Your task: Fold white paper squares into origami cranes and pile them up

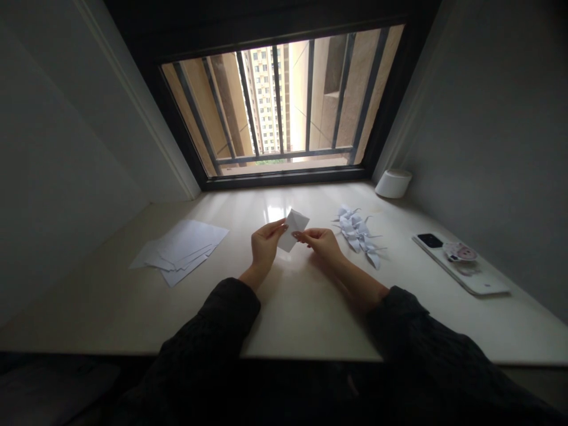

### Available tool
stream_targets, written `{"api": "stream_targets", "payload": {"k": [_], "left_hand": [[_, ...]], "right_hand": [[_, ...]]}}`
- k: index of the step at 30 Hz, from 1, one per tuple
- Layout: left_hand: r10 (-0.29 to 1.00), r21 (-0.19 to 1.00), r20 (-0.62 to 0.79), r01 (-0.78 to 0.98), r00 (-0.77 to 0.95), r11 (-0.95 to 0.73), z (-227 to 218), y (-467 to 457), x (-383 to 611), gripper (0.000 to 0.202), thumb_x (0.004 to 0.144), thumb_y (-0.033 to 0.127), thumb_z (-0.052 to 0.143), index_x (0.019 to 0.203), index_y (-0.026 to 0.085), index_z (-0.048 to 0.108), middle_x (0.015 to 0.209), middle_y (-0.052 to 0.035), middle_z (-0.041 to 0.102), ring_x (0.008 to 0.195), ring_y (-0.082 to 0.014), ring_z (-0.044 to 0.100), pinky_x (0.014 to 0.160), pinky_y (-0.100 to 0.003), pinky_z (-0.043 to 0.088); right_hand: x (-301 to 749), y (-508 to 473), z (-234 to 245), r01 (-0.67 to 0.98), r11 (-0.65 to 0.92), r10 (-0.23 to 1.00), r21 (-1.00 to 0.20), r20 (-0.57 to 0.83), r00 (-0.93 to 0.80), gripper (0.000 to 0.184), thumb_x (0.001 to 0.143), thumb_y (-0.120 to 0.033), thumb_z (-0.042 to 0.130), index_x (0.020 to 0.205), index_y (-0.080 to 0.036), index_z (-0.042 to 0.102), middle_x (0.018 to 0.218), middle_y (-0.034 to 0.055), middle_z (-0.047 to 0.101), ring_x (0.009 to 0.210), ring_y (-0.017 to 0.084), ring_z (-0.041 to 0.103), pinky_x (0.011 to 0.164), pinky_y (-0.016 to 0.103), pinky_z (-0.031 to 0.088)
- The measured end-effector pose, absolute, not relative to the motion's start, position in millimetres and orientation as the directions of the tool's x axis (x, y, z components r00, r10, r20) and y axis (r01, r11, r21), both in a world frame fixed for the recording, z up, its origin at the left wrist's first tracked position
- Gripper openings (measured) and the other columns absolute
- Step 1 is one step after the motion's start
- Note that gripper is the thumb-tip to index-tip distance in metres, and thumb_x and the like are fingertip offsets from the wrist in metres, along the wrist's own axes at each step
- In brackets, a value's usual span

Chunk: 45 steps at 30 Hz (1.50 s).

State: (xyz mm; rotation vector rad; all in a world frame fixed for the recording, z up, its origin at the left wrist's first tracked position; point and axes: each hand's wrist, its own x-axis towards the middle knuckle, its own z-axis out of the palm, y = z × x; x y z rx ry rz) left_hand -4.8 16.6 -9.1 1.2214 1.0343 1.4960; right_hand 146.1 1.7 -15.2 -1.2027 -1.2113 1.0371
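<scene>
Head view: both hands raised over the table (310, 319), left hand (265, 244) and right hand (325, 242) pinching folded paper (293, 229).

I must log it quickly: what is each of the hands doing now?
Left hand: pinching the folded white paper.
Right hand: pinching the same paper.

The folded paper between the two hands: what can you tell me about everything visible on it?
The folded paper is a small white piece, thin and crisp-looking, creased into an angular, roughly diamond-like shape with a pointed top corner. It is held up off the pale table, tilted, in front of the window. The left hand pinches its left edge with the fingertips, and the right hand pinches its lower right edge. Its upper part catches the window light; finer folds are too small to make out.
</scene>
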Motion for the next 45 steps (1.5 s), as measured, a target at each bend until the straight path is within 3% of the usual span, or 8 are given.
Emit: {"api": "stream_targets", "payload": {"k": [6,8,12,16,29,35,41,45], "left_hand": [[0.973,0.971,0.226,-0.091,0.035,-0.222,-6,15,-7,0.056,0.070,0.040,0.072,0.121,0.017,0.059,0.087,-0.0077,0.072,0.075,-0.0177,0.066,0.068,-0.029,0.051],[0.970,0.974,0.226,-0.047,0.092,-0.222,-7,15,-7,0.051,0.071,0.043,0.070,0.114,0.016,0.063,0.087,-0.0077,0.072,0.076,-0.0183,0.066,0.068,-0.028,0.050],[0.963,0.958,0.221,0.148,0.154,-0.244,-9,14,-9,0.037,0.068,0.048,0.070,0.082,0.014,0.072,0.073,-0.0038,0.069,0.069,-0.0183,0.063,0.059,-0.025,0.046],[0.970,0.944,0.210,0.231,0.124,-0.234,-10,15,-11,0.037,0.065,0.051,0.071,0.071,0.014,0.073,0.060,-0.0017,0.065,0.062,-0.0182,0.061,0.052,-0.024,0.043],[0.956,0.976,0.100,0.161,0.276,-0.149,-15,14,-6,0.039,0.066,0.048,0.072,0.085,0.014,0.075,0.073,-0.0061,0.071,0.065,-0.0192,0.063,0.060,-0.027,0.045],[0.964,0.940,0.070,0.307,0.258,-0.151,-17,16,-12,0.040,0.065,0.051,0.070,0.079,0.014,0.075,0.063,-0.0021,0.065,0.058,-0.0155,0.057,0.052,-0.024,0.038],[0.973,0.895,0.114,0.404,0.199,-0.188,-15,17,-15,0.040,0.066,0.052,0.066,0.074,0.014,0.074,0.059,-0.0010,0.062,0.055,-0.0147,0.054,0.051,-0.023,0.033],[0.966,0.765,0.190,0.591,0.173,-0.256,-7,14,-16,0.037,0.070,0.054,0.062,0.070,0.019,0.072,0.056,-0.0001,0.060,0.055,-0.0143,0.051,0.052,-0.025,0.029]], "right_hand": [[148,3,-18,0.015,0.100,0.992,-0.995,0.101,0.078,0.036,0.059,-0.052,0.074,0.063,-0.016,0.072,0.060,0.0051,0.068,0.057,0.015,0.056,0.055,0.027,0.041],[148,3,-18,-0.001,0.093,0.991,-0.996,0.092,0.098,0.036,0.059,-0.052,0.074,0.062,-0.017,0.072,0.061,0.0053,0.068,0.057,0.015,0.056,0.054,0.027,0.040],[147,1,-15,-0.043,0.082,0.988,-0.996,0.075,0.138,0.035,0.059,-0.052,0.074,0.062,-0.017,0.071,0.061,0.0057,0.068,0.059,0.015,0.057,0.054,0.027,0.040],[146,-1,-11,-0.069,0.070,0.986,-0.995,0.058,0.157,0.034,0.057,-0.050,0.076,0.064,-0.017,0.073,0.060,0.0048,0.066,0.057,0.014,0.055,0.053,0.027,0.039],[164,11,-13,-0.070,0.108,0.962,-0.992,0.087,0.260,0.032,0.055,-0.048,0.079,0.065,-0.017,0.072,0.055,-0.0004,0.057,0.050,0.010,0.046,0.050,0.026,0.039],[181,20,-11,-0.127,0.171,0.909,-0.977,0.107,0.402,0.038,0.057,-0.051,0.076,0.071,-0.016,0.073,0.055,0.0001,0.056,0.048,0.008,0.042,0.046,0.024,0.037],[179,18,-9,-0.020,0.239,0.919,-0.971,0.219,0.328,0.036,0.065,-0.051,0.071,0.076,-0.017,0.072,0.059,-0.0002,0.058,0.052,0.010,0.048,0.051,0.025,0.042],[169,11,-7,0.243,0.383,0.875,-0.891,0.434,0.213,0.043,0.070,-0.050,0.068,0.102,-0.021,0.068,0.087,0.0049,0.064,0.069,0.015,0.057,0.058,0.028,0.048]]}}
